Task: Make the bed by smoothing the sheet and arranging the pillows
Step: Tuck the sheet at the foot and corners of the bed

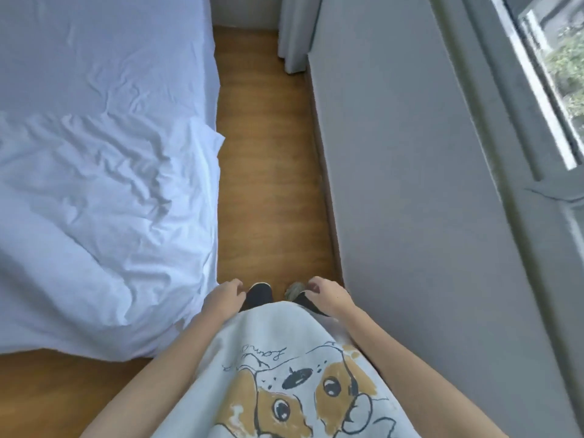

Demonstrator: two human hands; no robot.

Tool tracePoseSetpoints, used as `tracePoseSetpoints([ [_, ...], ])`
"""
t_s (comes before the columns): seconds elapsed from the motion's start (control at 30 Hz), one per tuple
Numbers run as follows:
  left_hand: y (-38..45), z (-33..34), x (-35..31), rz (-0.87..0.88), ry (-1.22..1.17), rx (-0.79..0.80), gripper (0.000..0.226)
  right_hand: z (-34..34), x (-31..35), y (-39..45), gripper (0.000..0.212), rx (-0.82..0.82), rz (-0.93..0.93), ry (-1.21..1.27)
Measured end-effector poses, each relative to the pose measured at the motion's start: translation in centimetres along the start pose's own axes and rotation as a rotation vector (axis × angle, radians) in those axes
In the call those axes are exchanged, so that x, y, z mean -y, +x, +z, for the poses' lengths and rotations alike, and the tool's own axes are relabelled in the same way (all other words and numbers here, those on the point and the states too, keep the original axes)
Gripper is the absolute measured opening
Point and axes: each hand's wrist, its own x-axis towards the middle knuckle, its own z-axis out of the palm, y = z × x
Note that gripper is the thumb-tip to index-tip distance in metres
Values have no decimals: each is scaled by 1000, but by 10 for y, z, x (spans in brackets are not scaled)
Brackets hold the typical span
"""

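You are standing on the wooden floor (271, 172) in the narrow strip between the bed (104, 74) on your left and the grey wall (395, 153) on your right, looking down past your shirt (284, 374) with its printed dog. Your left hand (225, 297) hangs in front of your waist, fingers loosely curled, holding nothing; it is just beside the draped corner of the bed without clearly touching it. Your right hand (328, 295) hangs at the same height near the wall, fingers half curled inward, also holding nothing. Between the two hands the dark toes of your shoes (260, 294) show on the floor.

The white sheet (94, 216) covers the near end of the bed and is heavily wrinkled, with deep creases running across it and a folded edge lying across the mattress about halfway up the view. Its near corner spills over the side and foot of the bed toward the floor. Beyond that fold the far part of the bed surface looks flatter, with only faint creases. A pale curtain (295, 33) hangs at the far end of the strip, and a window (556, 74) runs along the upper right.
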Motion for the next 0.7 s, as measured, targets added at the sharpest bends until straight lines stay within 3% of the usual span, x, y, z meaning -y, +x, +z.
tracePoseSetpoints([
  [0.13,4,-11,-30,-67,-118,-106,37,-48,-5,31,43,45,-92,-125],
  [0.33,0,-17,-30,-205,-228,-196,34,-65,22,68,43,143,-218,-227],
  [0.7,12,-54,47,-443,-479,-264,36,-75,142,126,44,218,-361,-491],
])
